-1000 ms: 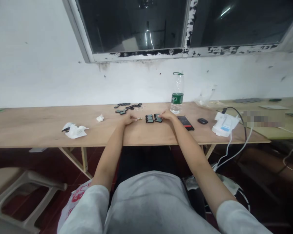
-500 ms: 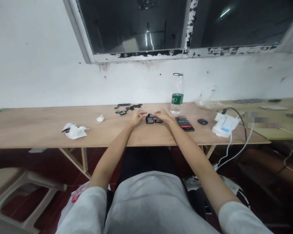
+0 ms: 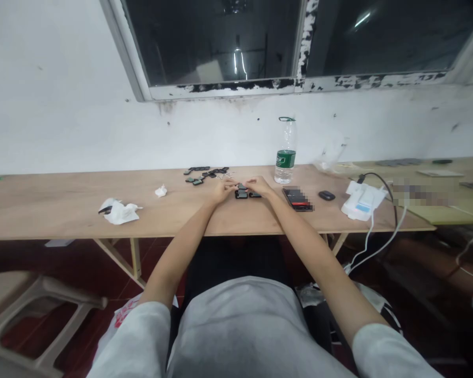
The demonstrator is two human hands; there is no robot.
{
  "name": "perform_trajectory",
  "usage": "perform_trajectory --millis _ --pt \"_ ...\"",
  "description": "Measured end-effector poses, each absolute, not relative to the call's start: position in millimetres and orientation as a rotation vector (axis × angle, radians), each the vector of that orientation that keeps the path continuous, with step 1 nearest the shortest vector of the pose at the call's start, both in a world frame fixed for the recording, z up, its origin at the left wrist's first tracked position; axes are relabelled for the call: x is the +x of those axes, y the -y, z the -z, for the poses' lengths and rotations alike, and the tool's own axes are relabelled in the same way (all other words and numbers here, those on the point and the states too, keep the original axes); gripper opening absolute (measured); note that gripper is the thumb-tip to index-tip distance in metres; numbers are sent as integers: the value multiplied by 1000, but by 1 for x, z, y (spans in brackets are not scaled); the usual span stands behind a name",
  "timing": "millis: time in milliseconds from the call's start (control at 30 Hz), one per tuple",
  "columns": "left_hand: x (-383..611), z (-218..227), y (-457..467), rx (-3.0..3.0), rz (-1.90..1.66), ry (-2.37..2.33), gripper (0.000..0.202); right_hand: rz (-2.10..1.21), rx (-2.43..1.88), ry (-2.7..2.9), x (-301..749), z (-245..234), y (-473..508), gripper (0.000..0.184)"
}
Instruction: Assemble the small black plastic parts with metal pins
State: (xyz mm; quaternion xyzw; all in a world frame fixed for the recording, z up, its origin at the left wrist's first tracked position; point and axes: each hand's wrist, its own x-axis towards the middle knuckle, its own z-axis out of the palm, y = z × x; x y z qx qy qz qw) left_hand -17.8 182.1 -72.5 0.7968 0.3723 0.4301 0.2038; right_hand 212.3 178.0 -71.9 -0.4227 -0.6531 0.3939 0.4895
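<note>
Both my hands meet over the middle of the wooden table (image 3: 181, 210). Between their fingertips is a small black piece with a grey-green face (image 3: 242, 187); its exact kind is too small to make out. My left hand (image 3: 223, 190) pinches it from the left, while my right hand (image 3: 259, 185) has its fingers closed at the other side. Just below lies a similar black-and-grey piece (image 3: 241, 195) on the wood. One more piece (image 3: 254, 195) rests under my right hand, partly covered by it.
Several similar black pieces (image 3: 198, 181) lie scattered behind my left hand. A water bottle (image 3: 285, 160), a phone (image 3: 297, 199), a black oval object (image 3: 327, 195) and a white box with cables (image 3: 363, 202) stand to the right. Crumpled tissues (image 3: 121, 212) lie left. Another person's arm shows far right.
Both hands stay close together over the pieces, with only slight finger shifts. The held piece sits a little differently between the fingertips. The whole view has tilted slightly.
</note>
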Motion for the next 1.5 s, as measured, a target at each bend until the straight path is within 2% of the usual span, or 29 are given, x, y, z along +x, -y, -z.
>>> perform_trajectory --millis 400,633,767,933,1067,1200,1300,1400,1500 --pt "-14 75 -188 1963 -1235 -1137 21 -921 -1055 1652 212 64 -166 28" --pt "-17 79 -191 1893 -1241 -1106 33 -943 -931 1707 210 61 -166 34" --pt "-15 79 -195 1871 -1259 -1062 36 -898 -1010 1629 212 64 -177 28" --pt "-25 79 -202 1884 -1257 -1213 21 -662 -1308 1445 230 69 -186 3" --pt "-41 81 -208 1950 -1178 -1403 15 -542 -1502 1538 248 76 -185 9" --pt "-51 87 -214 1967 -1177 -1442 17 -440 -1594 1586 251 82 -186 2" --pt "-53 91 -218 1973 -1187 -1456 24 -400 -1648 1582 250 86 -190 12" --pt "-55 94 -222 1992 -1190 -1475 29 -383 -1579 1578 249 89 -194 20" --pt "-57 95 -223 2023 -1159 -1440 28 -410 -1429 1674 248 91 -197 15"
